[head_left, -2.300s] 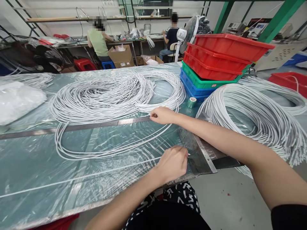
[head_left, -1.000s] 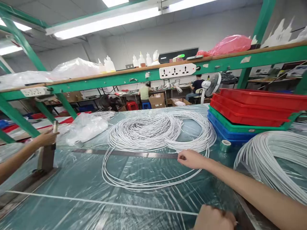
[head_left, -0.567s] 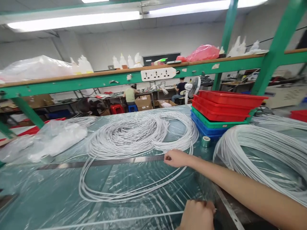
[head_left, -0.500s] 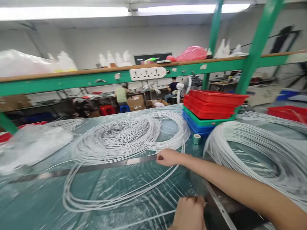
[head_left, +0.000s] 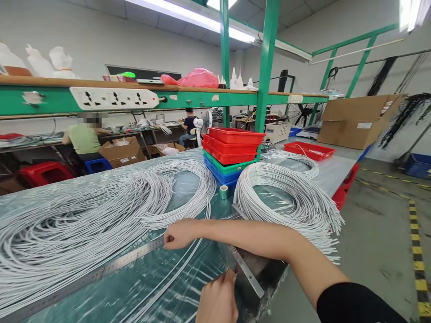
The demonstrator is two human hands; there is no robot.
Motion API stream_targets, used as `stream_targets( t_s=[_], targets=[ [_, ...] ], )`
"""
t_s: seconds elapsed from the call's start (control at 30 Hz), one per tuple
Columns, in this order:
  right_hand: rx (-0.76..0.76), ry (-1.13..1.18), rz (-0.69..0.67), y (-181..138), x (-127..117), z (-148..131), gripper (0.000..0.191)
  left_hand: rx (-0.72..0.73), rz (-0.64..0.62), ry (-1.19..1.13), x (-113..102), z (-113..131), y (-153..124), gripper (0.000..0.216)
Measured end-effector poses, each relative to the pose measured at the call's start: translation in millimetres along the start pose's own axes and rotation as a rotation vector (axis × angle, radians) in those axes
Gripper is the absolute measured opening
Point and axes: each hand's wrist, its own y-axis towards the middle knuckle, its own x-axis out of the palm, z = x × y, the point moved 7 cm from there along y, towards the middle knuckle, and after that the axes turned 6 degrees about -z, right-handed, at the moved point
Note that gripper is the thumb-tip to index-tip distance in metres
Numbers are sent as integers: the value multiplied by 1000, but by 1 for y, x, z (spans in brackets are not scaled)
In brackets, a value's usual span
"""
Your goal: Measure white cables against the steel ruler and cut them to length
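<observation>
The right hand [head_left: 180, 233] lies low and knuckles-up, its fingers curled into a loose fist that points toward nine o'clock. Its bare forearm runs back toward four o'clock, bends at the elbow, and ends in a black sleeve at the lower right corner. The left hand [head_left: 217, 300] sits at six o'clock, back up, fingers pinched together toward one o'clock, wrist cut off by the bottom edge.

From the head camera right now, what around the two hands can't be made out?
- Left hand: its fingertips hide whatever it pinches at the metal cutter, and the bottom edge cuts off the wrist.
- Right hand: closed at the steel ruler end; the fist hides what is inside.
- Steel ruler: markings too small to read; its far end runs off the lower left edge.
</observation>
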Motion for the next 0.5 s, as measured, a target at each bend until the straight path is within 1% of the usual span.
stream_targets(
  t_s=[0.07,0.17,0.23,0.37,0.5],
  targets=[
    [-9,4,-3,0,0,1,27,1,5,13,-2,1,0,25],
    [-4,-14,24,0,1,2,24,20,49,19,-4,3,-2,25],
    [6,-23,38,1,1,2,22,19,64,11,-4,4,-4,26],
    [37,-31,24,0,4,3,24,19,76,-16,-2,6,-7,26],
    [17,-22,46,-1,3,3,22,28,101,-31,-3,7,-7,27]
  ],
)
